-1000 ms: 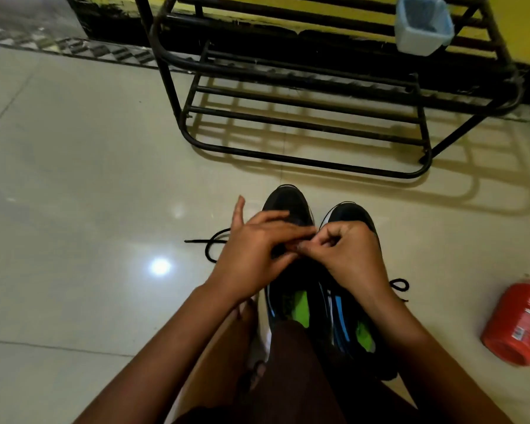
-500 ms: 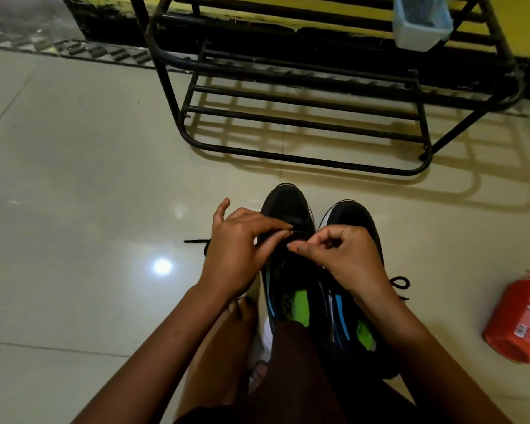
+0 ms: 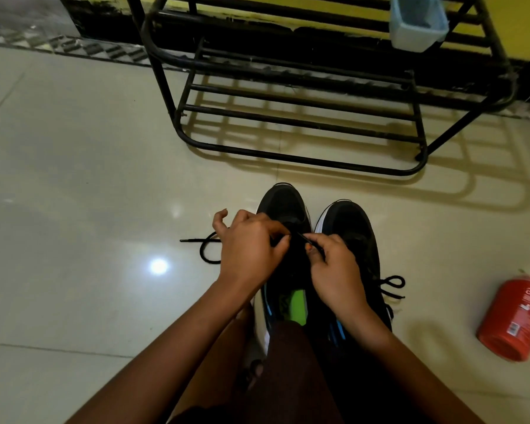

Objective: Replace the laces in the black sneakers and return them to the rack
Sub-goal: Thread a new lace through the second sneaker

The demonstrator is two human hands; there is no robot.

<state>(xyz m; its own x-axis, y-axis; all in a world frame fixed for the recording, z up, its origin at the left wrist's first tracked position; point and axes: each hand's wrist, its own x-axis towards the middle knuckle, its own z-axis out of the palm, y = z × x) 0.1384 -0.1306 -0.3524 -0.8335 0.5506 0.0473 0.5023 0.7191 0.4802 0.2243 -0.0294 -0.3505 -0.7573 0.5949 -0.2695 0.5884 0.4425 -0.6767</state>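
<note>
The person sits on the pale floor with the two black sneakers side by side, toes toward the rack (image 3: 303, 160), presumably so the pair can go straight back once laced. Both hands meet over the left sneaker (image 3: 283, 209). The right hand (image 3: 337, 270) pinches a thin black lace tip (image 3: 311, 241) between thumb and forefinger, angled toward the eyelets so it can be fed through. The left hand (image 3: 251, 249) is curled narrow just across from it, fingertips pressed at the shoe's upper; it looks to be steadying the eyelet or gripping lace, but dark on dark, I cannot tell which. The lace's loose end (image 3: 205, 247) trails in a loop on the floor just outside the left hand, slack left for threading. The right sneaker (image 3: 348, 221) lies under the right wrist, with a lace loop (image 3: 392, 286) beside it. A red bottle (image 3: 514, 319) lies well off to the right.
</note>
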